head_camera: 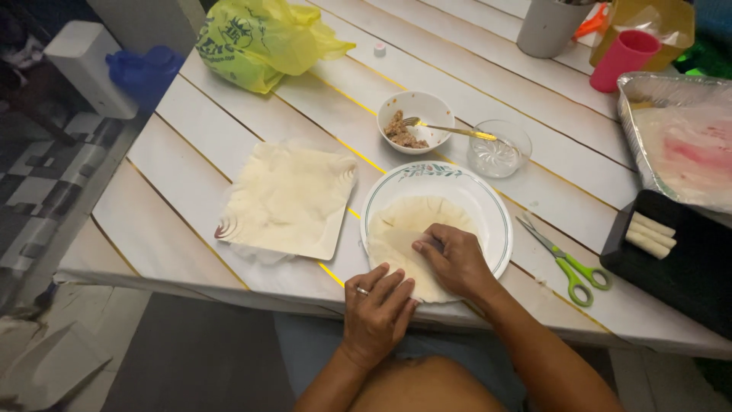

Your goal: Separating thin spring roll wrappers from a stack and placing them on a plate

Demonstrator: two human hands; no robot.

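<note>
The thin round wrapper (412, 229) lies flat on a white plate (488, 200) with a green rim, near the front edge of the table (229, 114), its near edge hanging just over the plate's rim. It looks pale, limp and very light, a soft sheet likely to tear or stick if pinched hard, so it is best taken by an edge with flat fingertips. The right hand (455, 259) rests on it with fingers curled down, pressing a folded flap near the middle. The left hand (375, 305), with a ring, lies loosely open, fingertips touching the near edge. Left of the plate a stack of wrappers (290, 200) sits on a square plate. Behind are a bowl of filling (415, 122) with a fork (450, 130), and an empty glass bowl (497, 149). Green scissors (568, 263) lie to the right, beside a black tray (686, 267) of finished rolls (650, 233).
</note>
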